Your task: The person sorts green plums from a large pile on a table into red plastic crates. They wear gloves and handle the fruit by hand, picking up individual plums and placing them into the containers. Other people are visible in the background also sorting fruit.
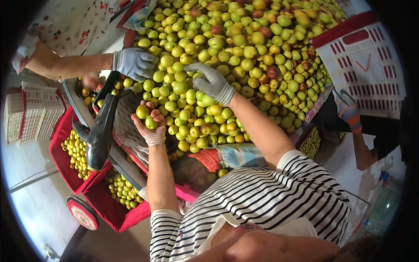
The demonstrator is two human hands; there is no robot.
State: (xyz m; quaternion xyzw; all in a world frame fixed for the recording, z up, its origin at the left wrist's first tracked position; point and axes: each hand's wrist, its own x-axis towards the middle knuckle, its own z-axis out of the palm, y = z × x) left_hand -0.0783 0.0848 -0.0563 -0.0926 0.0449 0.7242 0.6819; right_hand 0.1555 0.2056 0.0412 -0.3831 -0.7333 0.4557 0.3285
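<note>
A broad heap of yellow-green jujubes (196,108), some with red-brown patches, lies before me. My left hand (152,126), in a striped glove that leaves the fingertips bare, is turned palm up at the heap's near left. Cupped in its fingers are two fruits, a yellowish jujube (142,111) and a greener jujube (151,122). Over the middle of the heap reaches my right hand (212,83), in a grey striped glove. Its index finger is stretched out and its thumb is apart from it, with nothing visibly held; fruits lie right beneath.
A co-worker's gloved hand (136,64) touches the heap's left side. Another gloved hand (347,109) is at a white plastic crate (363,65) on the right. Red-lined bins (124,217) of fruit stand lower left, near a black tapered object (101,134) and stacked crates (41,111).
</note>
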